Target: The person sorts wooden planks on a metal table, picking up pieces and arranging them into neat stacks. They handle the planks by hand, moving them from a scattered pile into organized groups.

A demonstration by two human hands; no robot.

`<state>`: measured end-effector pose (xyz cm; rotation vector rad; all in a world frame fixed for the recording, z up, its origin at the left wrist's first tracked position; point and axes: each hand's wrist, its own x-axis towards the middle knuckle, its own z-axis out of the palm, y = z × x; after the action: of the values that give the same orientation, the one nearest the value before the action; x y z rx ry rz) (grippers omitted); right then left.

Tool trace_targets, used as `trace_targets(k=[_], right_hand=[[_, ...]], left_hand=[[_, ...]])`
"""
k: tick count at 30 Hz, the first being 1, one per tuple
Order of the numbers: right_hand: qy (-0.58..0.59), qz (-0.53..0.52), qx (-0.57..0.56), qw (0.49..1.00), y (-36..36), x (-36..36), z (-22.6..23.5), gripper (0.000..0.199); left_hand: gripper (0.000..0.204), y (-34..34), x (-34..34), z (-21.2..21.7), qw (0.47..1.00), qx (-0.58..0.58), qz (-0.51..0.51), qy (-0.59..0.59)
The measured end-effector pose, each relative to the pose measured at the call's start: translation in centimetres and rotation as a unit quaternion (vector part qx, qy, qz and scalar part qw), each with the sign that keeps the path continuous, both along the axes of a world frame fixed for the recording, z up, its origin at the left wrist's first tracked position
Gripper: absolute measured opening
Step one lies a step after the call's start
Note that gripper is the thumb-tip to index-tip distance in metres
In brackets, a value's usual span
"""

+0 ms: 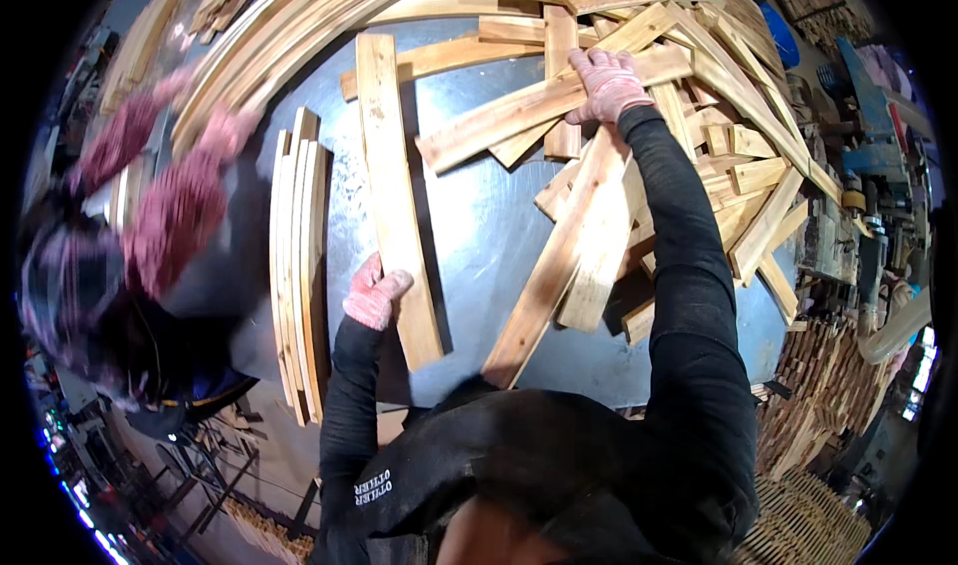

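My left hand (pixel 373 293), in a pale pinkish work glove, grips the near part of a flat wooden board (pixel 391 176), thumb on top and fingers at its left edge. That board points away from me, tilted slightly. Farther off to the right, my right hand (pixel 609 86), gloved alike, is closed over another wooden board (pixel 499 126) that slants across the pile. Its fingers reach over the far edge and its thumb lies at the near edge. Just below it, two more boards (pixel 564 251) stretch toward me.
A metal table (pixel 469 295) carries a jumbled heap of boards (pixel 758 206) at right. A narrow stack of boards (pixel 297 266) stands left of my left hand. Long boards (pixel 289 36) lie at the far left, where a co-worker's blurred gloved hands (pixel 225 131) reach in. Machinery (pixel 868 226) stands at right.
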<state>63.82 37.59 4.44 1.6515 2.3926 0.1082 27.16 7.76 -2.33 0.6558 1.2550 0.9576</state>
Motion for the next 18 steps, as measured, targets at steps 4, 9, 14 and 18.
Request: trace_targets(k=[4, 9, 14, 18], right_hand=[[-0.041, 0.111, -0.069, 0.991, -0.5, 0.0, -0.9, 0.080], [-0.087, 0.179, -0.175, 0.964, -8.5, 2.4, -0.7, 0.087], [0.083, 0.004, -0.437, 0.895, -7.5, -0.8, 3.3, 0.094], [0.253, -0.204, -0.034, 0.945, -8.2, -8.7, 0.4, 0.099]], left_hand=[[0.047, 0.6, 0.1, 0.9, 0.997, -0.036, 0.055, 0.044], [0.043, 1.7, -2.4, -1.0, 0.998, 0.035, 0.022, 0.037], [0.040, 4.7, -1.9, 1.1, 0.998, 0.059, 0.011, 0.005], [0.041, 4.5, -0.7, -3.8, 0.998, 0.040, 0.056, 0.014]])
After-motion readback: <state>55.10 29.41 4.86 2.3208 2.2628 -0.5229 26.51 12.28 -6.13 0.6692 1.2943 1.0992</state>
